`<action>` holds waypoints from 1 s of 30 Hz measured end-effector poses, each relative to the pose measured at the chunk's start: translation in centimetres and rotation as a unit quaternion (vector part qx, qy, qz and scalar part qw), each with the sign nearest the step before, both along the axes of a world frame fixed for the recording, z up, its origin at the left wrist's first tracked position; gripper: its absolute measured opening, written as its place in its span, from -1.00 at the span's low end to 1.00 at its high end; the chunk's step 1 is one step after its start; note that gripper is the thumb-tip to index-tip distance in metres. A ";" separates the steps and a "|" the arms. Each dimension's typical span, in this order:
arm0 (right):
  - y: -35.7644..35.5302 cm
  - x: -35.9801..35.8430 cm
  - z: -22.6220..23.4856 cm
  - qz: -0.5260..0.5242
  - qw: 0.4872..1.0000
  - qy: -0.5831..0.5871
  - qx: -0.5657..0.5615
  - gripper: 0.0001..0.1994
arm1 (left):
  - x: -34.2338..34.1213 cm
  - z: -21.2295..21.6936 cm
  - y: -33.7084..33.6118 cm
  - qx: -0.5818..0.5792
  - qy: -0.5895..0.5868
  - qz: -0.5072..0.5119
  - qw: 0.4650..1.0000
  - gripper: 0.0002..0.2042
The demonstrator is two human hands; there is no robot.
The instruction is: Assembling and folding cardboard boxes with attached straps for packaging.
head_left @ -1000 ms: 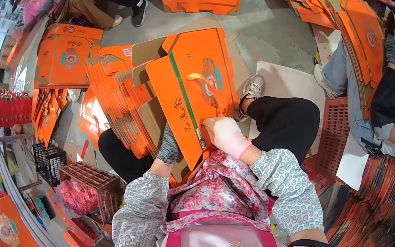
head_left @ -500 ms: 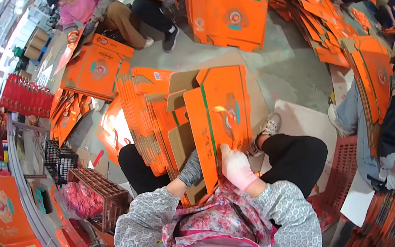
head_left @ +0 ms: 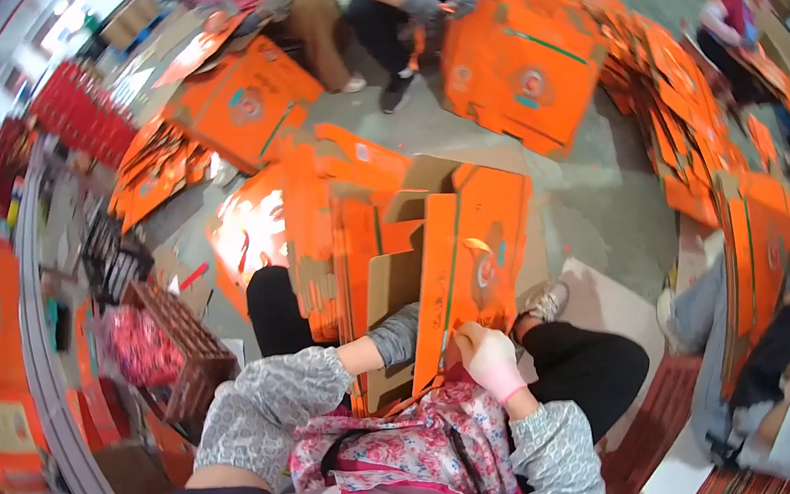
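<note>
An orange flat-folded cardboard carton [head_left: 455, 279] with a green stripe stands between my knees, tilted, its brown inner flaps [head_left: 392, 283] spread on the left. My left hand [head_left: 399, 335], in a grey glove, reaches in behind the front panel, and its fingers are hidden there. At the panel's lower right edge is my right hand [head_left: 492, 363], in a white and pink glove. Its fingers are closed on the edge of the carton. More orange flattened cartons [head_left: 312, 248] stand in an upright stack, touching on the left.
A brown plastic crate [head_left: 191, 362] with a bag of pink-red pieces [head_left: 138, 346] stands at left, by a metal rail [head_left: 41, 327]. Across the floor, co-workers sit by orange carton piles [head_left: 528, 77]. A person's grey-gloved hands [head_left: 442, 4] hold orange strips. A red crate [head_left: 657, 422] lies at right.
The head view has turned, shifting the scene right and down at the top. My right hand stays by the panel's lower edge; my left stays behind it. Co-worker's hands now show.
</note>
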State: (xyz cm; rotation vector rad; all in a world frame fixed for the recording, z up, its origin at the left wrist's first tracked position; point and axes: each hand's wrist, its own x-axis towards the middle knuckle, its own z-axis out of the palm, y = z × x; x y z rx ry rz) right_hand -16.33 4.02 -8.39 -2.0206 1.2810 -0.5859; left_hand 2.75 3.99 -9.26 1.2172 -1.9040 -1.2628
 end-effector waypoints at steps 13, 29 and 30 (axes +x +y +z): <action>-2.4 -2.2 0.8 -0.155 0.875 -0.316 0.333 -0.84 | 0.9 -1.8 0.9 -0.113 -0.325 0.023 0.938 -0.70; -0.9 6.6 14.2 -0.022 0.936 -0.350 -0.025 -0.63 | 21.8 11.5 8.5 -0.439 -0.329 0.373 0.748 -0.72; -1.3 6.8 14.8 -0.053 0.942 -0.322 -0.079 -0.65 | 24.5 13.0 9.9 -0.454 -0.285 0.396 0.746 -0.69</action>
